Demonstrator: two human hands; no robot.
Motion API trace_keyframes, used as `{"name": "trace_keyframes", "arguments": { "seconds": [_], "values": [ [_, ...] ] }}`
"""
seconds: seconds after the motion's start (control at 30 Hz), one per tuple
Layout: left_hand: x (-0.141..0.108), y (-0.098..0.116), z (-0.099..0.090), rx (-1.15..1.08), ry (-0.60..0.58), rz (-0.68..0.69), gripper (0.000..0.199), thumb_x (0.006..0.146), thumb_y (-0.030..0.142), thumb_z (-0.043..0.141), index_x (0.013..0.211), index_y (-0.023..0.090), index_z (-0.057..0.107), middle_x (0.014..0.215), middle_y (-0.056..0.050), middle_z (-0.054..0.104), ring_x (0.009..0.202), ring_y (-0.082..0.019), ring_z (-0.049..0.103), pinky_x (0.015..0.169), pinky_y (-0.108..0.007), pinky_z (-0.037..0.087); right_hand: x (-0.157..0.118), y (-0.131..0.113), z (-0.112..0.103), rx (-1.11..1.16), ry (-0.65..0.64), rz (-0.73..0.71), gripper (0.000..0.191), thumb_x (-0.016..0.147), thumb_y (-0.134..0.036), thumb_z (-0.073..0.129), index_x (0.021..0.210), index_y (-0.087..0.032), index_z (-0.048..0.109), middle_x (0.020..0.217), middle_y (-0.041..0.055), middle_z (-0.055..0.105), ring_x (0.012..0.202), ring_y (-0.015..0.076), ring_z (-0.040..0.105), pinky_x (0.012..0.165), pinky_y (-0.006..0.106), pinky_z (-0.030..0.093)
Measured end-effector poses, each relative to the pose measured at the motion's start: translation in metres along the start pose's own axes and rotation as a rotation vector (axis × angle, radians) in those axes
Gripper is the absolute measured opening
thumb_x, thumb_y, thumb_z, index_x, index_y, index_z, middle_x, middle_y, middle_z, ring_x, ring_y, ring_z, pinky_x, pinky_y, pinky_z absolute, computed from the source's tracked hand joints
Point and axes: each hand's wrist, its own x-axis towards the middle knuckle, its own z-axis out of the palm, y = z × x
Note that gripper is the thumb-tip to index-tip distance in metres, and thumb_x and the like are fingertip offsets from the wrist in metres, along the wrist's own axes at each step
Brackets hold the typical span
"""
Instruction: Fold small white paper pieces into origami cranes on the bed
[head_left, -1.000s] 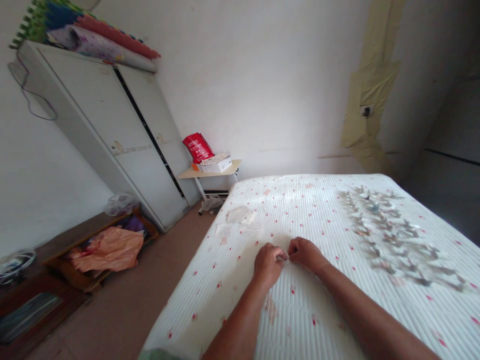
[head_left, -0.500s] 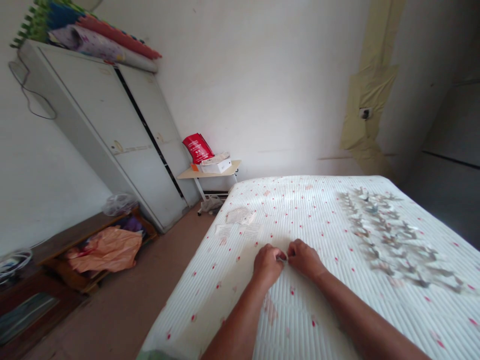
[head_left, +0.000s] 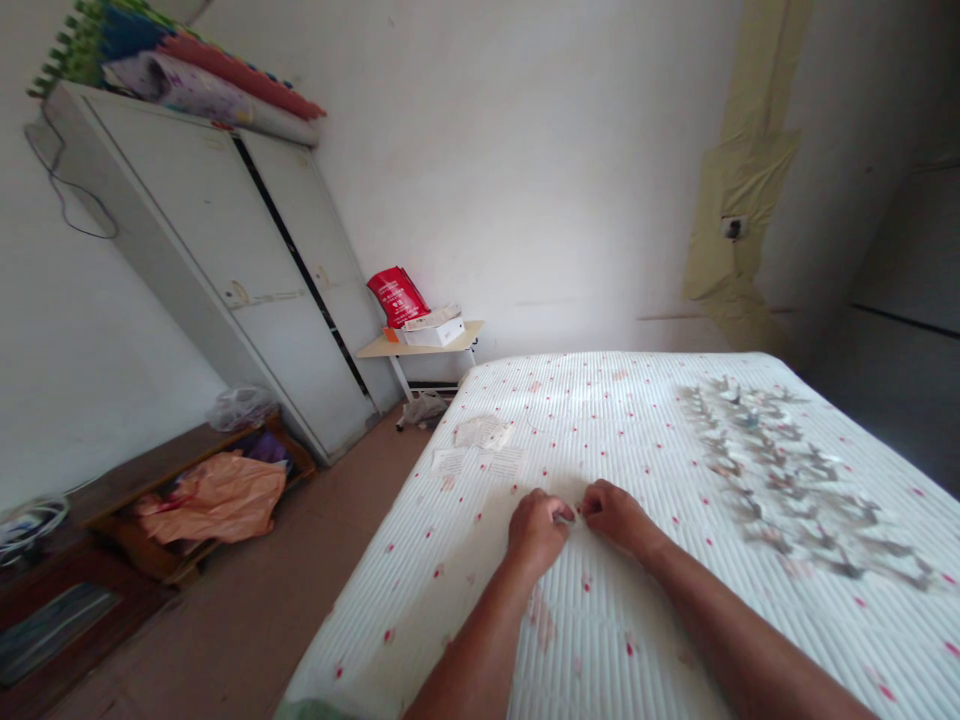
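Note:
Over the white quilted bed (head_left: pixel 645 600) with red dots, my left hand (head_left: pixel 538 530) is closed, pinching a small greyish piece of paper (head_left: pixel 564 518) between thumb and fingers. Close to its right is my right hand (head_left: pixel 616 515), its fingers curled together near the paper's edge; what they hold, if anything, is too small to tell. Just ahead and to the left, printed paper sheets (head_left: pixel 482 433) lie flat. On the bed's right side stand several small folded paper pieces (head_left: pixel 780 455) in rows.
A small table (head_left: pixel 373 348) beyond the bed bears a red bag (head_left: pixel 397 297) and a white box (head_left: pixel 435 331). At the left are a grey cabinet (head_left: pixel 202 230) and a low wooden shelf (head_left: pixel 142 460) with an orange bag (head_left: pixel 217 497).
My right hand has shifted slightly right, widening the small gap between the hands. My left hand has barely moved, still pinching the paper.

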Motion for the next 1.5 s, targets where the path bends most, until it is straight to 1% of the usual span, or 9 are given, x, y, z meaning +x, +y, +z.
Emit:
{"name": "trace_keyframes", "arguments": {
  "seconds": [0.13,0.2,0.27,0.5,0.67,0.9,1.0,1.2,1.5],
  "values": [
    [-0.004,-0.002,0.000,-0.012,0.043,0.044,0.022,0.064,0.008,0.054,0.077,0.021,0.064,0.078,0.000,0.057,0.080,-0.014,0.053,0.074,-0.025,0.039,-0.007,0.008,-0.005,0.161,-0.021,-0.185,0.020,0.055,-0.001,0.043,0.066,-0.016,0.054,0.072,0.0000,0.050,0.064,0.0101,0.048,0.059,0.020,0.036],
    [-0.006,-0.003,0.000,-0.022,0.059,0.059,0.022,0.062,0.007,0.054,0.078,0.020,0.063,0.078,0.000,0.056,0.080,-0.014,0.053,0.074,-0.025,0.038,-0.011,0.010,-0.007,0.174,-0.027,-0.250,0.025,0.054,0.000,0.043,0.069,-0.016,0.054,0.073,-0.0005,0.049,0.065,0.0103,0.047,0.060,0.020,0.036],
    [-0.007,-0.003,0.000,-0.039,0.077,0.072,0.022,0.061,0.007,0.055,0.078,0.020,0.062,0.079,0.000,0.056,0.080,-0.015,0.052,0.074,-0.026,0.038,-0.013,0.010,-0.007,0.159,-0.022,-0.280,0.027,0.053,0.000,0.043,0.072,-0.016,0.055,0.075,-0.0003,0.049,0.066,0.0108,0.047,0.061,0.021,0.037],
    [-0.009,-0.003,0.002,-0.054,0.119,0.098,0.022,0.060,0.007,0.058,0.077,0.020,0.062,0.079,0.000,0.057,0.081,-0.015,0.052,0.074,-0.026,0.039,-0.013,0.012,-0.001,0.129,0.037,-0.285,0.032,0.056,0.000,0.045,0.079,-0.019,0.056,0.079,0.0004,0.052,0.066,0.0109,0.047,0.062,0.022,0.037],
    [-0.010,0.000,0.001,-0.035,0.130,0.098,0.018,0.061,0.009,0.058,0.075,0.020,0.062,0.078,0.000,0.056,0.080,-0.015,0.051,0.073,-0.026,0.039,-0.015,0.010,-0.001,0.098,0.058,-0.309,0.028,0.058,-0.001,0.045,0.077,-0.018,0.057,0.079,0.0010,0.052,0.068,0.0114,0.048,0.062,0.022,0.036],
    [-0.011,0.001,0.001,-0.001,0.134,0.122,0.013,0.063,0.010,0.058,0.072,0.020,0.061,0.077,0.000,0.054,0.079,-0.014,0.050,0.072,-0.025,0.038,-0.016,0.010,0.000,0.089,0.071,-0.346,0.026,0.062,-0.003,0.046,0.078,-0.019,0.060,0.081,0.0020,0.054,0.068,0.0118,0.051,0.062,0.022,0.037],
    [-0.012,0.001,0.002,0.006,0.136,0.114,0.013,0.063,0.010,0.058,0.071,0.020,0.061,0.077,0.000,0.054,0.079,-0.014,0.049,0.073,-0.025,0.038,-0.017,0.008,-0.001,0.091,0.078,-0.349,0.025,0.063,-0.003,0.046,0.076,-0.019,0.061,0.082,0.0021,0.054,0.069,0.0119,0.052,0.063,0.022,0.038],
    [-0.012,0.003,0.001,-0.024,0.133,0.100,0.013,0.063,0.009,0.058,0.069,0.020,0.061,0.077,0.001,0.054,0.080,-0.014,0.050,0.073,-0.025,0.038,-0.018,0.005,0.000,0.062,0.110,-0.371,0.017,0.065,-0.004,0.046,0.063,-0.017,0.056,0.078,0.0015,0.054,0.068,0.0110,0.052,0.065,0.021,0.038],
    [-0.012,0.004,0.002,-0.040,0.132,0.105,0.015,0.063,0.008,0.058,0.071,0.020,0.062,0.080,0.000,0.054,0.081,-0.014,0.049,0.075,-0.026,0.039,-0.015,0.006,0.004,0.061,0.134,-0.385,0.017,0.066,-0.003,0.044,0.062,-0.017,0.053,0.077,0.0015,0.054,0.068,0.0111,0.052,0.064,0.022,0.039]
  ]
}}
